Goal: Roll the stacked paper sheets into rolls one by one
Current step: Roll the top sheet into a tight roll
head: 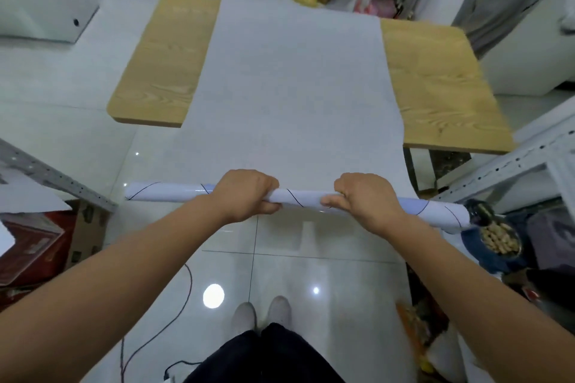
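Observation:
A large white paper sheet (289,96) lies along the wooden table (435,87) and hangs off its near edge toward me. Its near end is wound into a long white roll (300,197) with thin dark lines on it, held level in the air in front of me. My left hand (245,193) grips the roll left of its middle, fingers curled round it. My right hand (364,197) grips it right of the middle in the same way. Both ends of the roll stick out past my hands.
Metal shelving (513,162) stands close on the right with a bowl of nuts (499,239) below the roll's right end. A shelf rail (56,179) and red boxes (34,246) sit left. A cable (174,317) trails on the tiled floor by my feet.

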